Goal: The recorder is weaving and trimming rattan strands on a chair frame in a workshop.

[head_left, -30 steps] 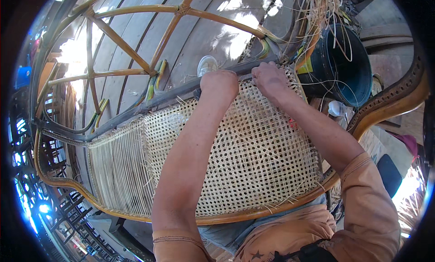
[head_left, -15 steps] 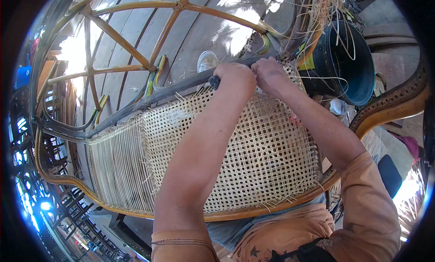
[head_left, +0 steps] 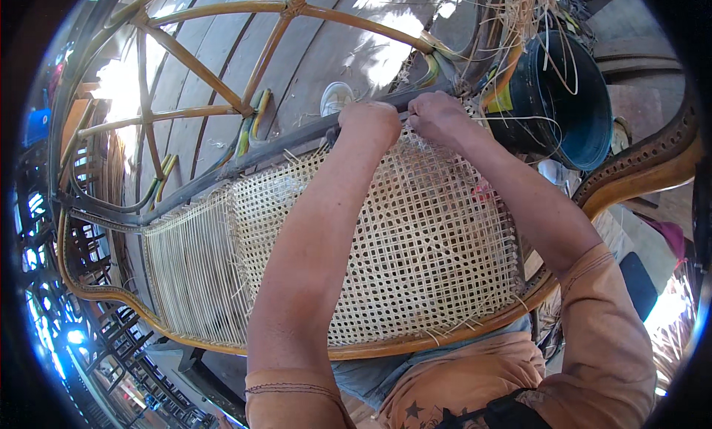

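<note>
A woven cane panel (head_left: 423, 258) stretches across a wooden frame (head_left: 297, 352) in front of me, with an open lattice over most of it. At the panel's far edge, my left hand (head_left: 372, 123) is closed around a dark-ended tool (head_left: 331, 137); its kind is hidden by the fingers. My right hand (head_left: 439, 117) sits just right of it, fingers pinched at the dark far rail (head_left: 297, 137). Whatever is between those fingers is too small to make out. Short strand ends stick up along the far and near edges.
On the left, the panel has only parallel strands (head_left: 194, 269). Beyond the rail, curved rattan poles (head_left: 196, 67) stand over a plank floor. A dark bucket (head_left: 593, 125) lies tipped at the right, beside hanging loose cane strands (head_left: 530, 17). A white shoe (head_left: 336, 97) shows past the rail.
My left hand has shifted left along the rail with the dark-ended tool, widening the gap between my hands. My right hand has moved slightly left.
</note>
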`<action>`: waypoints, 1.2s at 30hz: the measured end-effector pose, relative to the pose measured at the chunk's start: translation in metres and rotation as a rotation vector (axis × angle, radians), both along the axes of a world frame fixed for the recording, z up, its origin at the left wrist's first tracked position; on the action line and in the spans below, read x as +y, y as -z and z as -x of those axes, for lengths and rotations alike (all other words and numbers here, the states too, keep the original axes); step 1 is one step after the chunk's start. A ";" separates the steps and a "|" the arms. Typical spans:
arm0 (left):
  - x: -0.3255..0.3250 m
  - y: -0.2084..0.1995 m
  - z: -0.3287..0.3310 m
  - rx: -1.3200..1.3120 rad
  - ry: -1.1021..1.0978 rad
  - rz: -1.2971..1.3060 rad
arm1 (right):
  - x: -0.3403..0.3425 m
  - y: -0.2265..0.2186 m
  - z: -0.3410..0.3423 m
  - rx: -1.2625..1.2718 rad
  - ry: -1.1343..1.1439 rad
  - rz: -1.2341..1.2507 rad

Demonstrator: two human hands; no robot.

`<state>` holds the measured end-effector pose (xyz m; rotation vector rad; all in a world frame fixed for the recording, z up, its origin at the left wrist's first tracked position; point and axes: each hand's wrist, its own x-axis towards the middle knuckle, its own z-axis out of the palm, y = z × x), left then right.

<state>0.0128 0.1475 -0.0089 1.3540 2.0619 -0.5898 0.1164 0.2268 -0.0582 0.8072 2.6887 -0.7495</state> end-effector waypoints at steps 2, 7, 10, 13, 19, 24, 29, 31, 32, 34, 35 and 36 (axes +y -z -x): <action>0.005 -0.003 -0.004 0.057 -0.081 -0.029 | 0.002 0.001 0.000 0.002 0.048 0.060; 0.013 -0.011 -0.006 0.081 -0.035 0.004 | -0.001 0.002 0.000 0.036 0.065 0.050; 0.014 -0.010 -0.006 0.087 -0.021 -0.010 | -0.002 0.000 0.002 0.041 0.102 0.104; 0.015 -0.007 -0.007 0.110 0.024 -0.025 | 0.002 -0.003 0.006 0.008 0.062 0.135; 0.019 -0.007 -0.004 0.078 0.151 0.026 | 0.011 -0.008 0.015 -0.034 -0.088 0.175; 0.016 -0.010 0.003 0.030 0.153 -0.012 | 0.005 -0.008 0.020 -0.128 -0.100 0.096; 0.021 -0.008 0.009 -0.049 0.000 0.131 | -0.001 -0.007 0.018 -0.173 0.017 0.033; 0.021 -0.007 0.012 -0.050 0.012 0.167 | -0.003 -0.007 0.018 -0.184 0.026 -0.001; 0.020 -0.007 0.014 -0.050 0.020 0.209 | -0.004 -0.006 0.018 -0.195 0.030 -0.018; 0.019 -0.006 0.016 -0.100 -0.041 0.269 | -0.007 -0.005 0.017 -0.176 0.044 -0.032; 0.016 -0.005 0.017 -0.151 -0.106 0.337 | -0.010 -0.005 0.017 -0.143 0.082 -0.061; 0.014 -0.004 0.017 -0.151 -0.107 0.340 | -0.010 -0.005 0.016 -0.147 0.056 -0.035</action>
